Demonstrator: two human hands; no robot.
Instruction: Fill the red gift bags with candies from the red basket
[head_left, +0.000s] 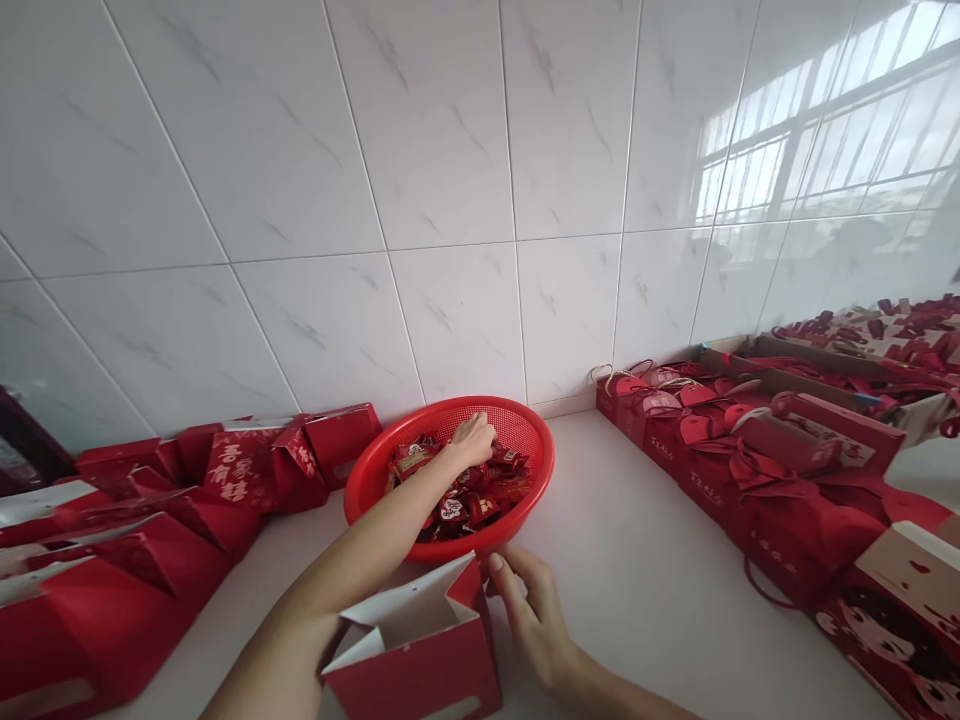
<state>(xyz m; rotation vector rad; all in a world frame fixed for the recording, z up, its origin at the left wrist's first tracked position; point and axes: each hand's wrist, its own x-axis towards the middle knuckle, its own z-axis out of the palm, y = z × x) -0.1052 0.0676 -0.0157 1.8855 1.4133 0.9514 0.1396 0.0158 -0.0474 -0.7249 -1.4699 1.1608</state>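
A round red plastic basket against the tiled wall holds many small red-wrapped packets. My left hand reaches into it over the packets, its fingers bent down; what they hold, if anything, is hidden. In front of the basket stands a red paper box with its white-lined top open, under my left forearm. At the box's right edge is my right hand, thumb and fingers closed together near the upper corner on something too small to make out.
Red paper boxes with open tops crowd the left side of the white counter. On the right stand rows of filled red gift boxes with cord handles, with more red items behind them along the wall.
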